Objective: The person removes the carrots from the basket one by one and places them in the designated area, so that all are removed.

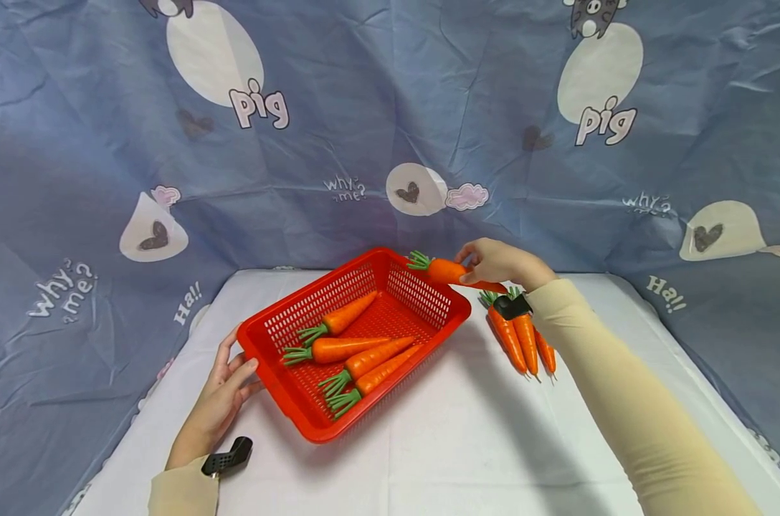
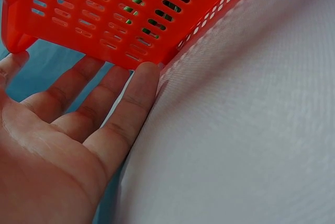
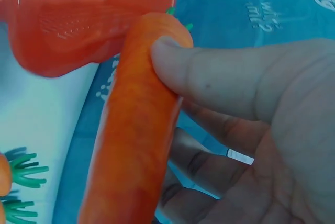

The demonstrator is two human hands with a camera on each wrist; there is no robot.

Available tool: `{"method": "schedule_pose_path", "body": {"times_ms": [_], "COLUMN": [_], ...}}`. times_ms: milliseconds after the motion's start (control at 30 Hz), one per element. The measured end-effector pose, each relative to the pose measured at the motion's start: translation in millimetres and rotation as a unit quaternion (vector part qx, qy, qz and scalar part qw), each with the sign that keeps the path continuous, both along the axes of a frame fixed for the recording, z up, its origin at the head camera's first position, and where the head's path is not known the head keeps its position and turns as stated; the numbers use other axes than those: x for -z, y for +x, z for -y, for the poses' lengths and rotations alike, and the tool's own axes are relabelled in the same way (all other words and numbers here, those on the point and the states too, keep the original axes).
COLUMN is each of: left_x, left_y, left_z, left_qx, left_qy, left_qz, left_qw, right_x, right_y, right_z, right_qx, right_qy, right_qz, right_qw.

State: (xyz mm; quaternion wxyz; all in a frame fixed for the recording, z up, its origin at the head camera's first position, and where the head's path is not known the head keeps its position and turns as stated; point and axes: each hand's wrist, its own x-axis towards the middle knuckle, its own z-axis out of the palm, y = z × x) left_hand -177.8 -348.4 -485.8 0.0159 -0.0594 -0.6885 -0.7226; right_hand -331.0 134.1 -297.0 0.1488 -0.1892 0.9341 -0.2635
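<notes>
My right hand [image 1: 496, 261] grips an orange carrot [image 1: 446, 271] with green stalks, thumb along one side, over the far right corner of a red plastic basket [image 1: 390, 252]. Its leafy end points left, over the basket; in the right wrist view the thumb presses on the carrot [image 3: 133, 114]. My left hand [image 1: 225, 390] holds the basket's near left end, thumb at the rim, and its fingertips touch the perforated wall [image 2: 99, 20] in the left wrist view. Several carrots [image 1: 348, 350] lie inside the basket, with green tops toward the left.
Three more carrots [image 1: 524, 337] lie side by side on the white tabletop [image 1: 441, 430], right of the basket and partly under the right wrist. Behind the table hangs a blue printed cloth [image 1: 338, 129]. A black wrist device [image 1: 229, 457] sits on the left wrist.
</notes>
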Motion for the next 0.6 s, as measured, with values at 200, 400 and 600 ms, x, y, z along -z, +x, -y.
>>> {"method": "schedule_pose_path", "body": {"times_ms": [200, 400, 600], "left_x": [-0.6, -1.9, -2.3], "left_y": [0.1, 0.8, 1.4], "left_z": [-1, -2, -3], "left_qx": [0.002, -0.004, -0.007], "left_qy": [0.0, -0.004, -0.002], "left_qz": [-0.004, 0.002, 0.006], "left_qw": [1.0, 1.0, 1.0], "right_x": [2.3, 7.3, 12.6], "right_y": [1.3, 3.0, 4.3], "right_z": [-14, -27, -37], "right_qx": [0.027, 0.046, 0.063], "right_qy": [-0.038, -0.061, -0.076], "right_qz": [0.009, 0.016, 0.022], "right_qw": [0.999, 0.997, 0.995]}}
